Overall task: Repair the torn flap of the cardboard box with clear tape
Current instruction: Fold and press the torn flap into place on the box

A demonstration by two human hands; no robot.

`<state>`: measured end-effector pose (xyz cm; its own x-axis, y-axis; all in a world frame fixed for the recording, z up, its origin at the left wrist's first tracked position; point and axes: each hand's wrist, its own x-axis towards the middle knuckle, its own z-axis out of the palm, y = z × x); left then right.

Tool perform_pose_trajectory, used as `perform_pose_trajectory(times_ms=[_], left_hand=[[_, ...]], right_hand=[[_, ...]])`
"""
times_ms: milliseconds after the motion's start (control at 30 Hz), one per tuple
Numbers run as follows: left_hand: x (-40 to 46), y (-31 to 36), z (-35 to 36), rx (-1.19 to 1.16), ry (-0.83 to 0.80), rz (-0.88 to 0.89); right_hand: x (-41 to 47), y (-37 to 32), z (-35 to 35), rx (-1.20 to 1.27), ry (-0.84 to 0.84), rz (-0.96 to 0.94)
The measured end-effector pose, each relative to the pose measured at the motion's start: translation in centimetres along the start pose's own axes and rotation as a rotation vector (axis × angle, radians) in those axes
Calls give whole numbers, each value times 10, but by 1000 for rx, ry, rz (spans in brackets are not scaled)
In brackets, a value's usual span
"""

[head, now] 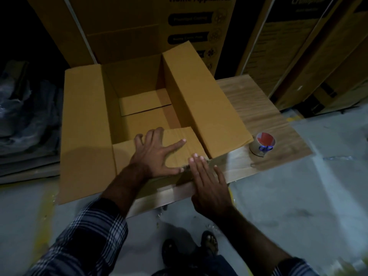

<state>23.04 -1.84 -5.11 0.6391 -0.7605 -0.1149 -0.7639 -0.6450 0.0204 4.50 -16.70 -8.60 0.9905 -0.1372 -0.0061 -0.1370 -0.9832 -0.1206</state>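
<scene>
- A person in a plaid shirt bends over an open cardboard box (139,108) that sits on a low wood-grain tabletop (256,108) in a dim storeroom stacked with appliance cartons (151,26).
- The torn flap (179,144), the short one on the near side of the box, is folded inward and lies roughly level; its ragged edge (197,163) runs along the fold nearest the person, toward the box's near right corner.
- The left hand (157,154) lies flat on the flap with fingers spread wide, pressing it down and gripping nothing.
- The right hand (207,180) lies flat just beside it, fingers straight and together, fingertips (196,157) on the torn edge; it too holds nothing.
- The tape roll (261,144) stands on the tabletop to the right of the box, just past the long right flap (207,104), with blue-handled scissors (264,148) resting in its core.
- The roll lies to the right of and slightly beyond the right hand, well apart from the left, so the right hand is plainly the nearer one for fetching it.
- No tape can be made out on the tear, though clear tape would be hard to see in this light; the repair looks barely begun, with the flap being aligned first.
</scene>
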Motion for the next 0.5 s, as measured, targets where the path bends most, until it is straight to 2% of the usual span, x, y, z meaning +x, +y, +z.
perform_pose_trajectory(times_ms=[300, 400, 500], left_hand=[[-16, 8, -10, -89, 30, 17], [-36, 20, -12, -216, 171, 25], [-66, 37, -7, -354, 412, 24]], right_hand=[[-7, -7, -17, 67, 34, 29], [-3, -14, -30, 109, 75, 16], [1, -24, -42, 146, 100, -14]])
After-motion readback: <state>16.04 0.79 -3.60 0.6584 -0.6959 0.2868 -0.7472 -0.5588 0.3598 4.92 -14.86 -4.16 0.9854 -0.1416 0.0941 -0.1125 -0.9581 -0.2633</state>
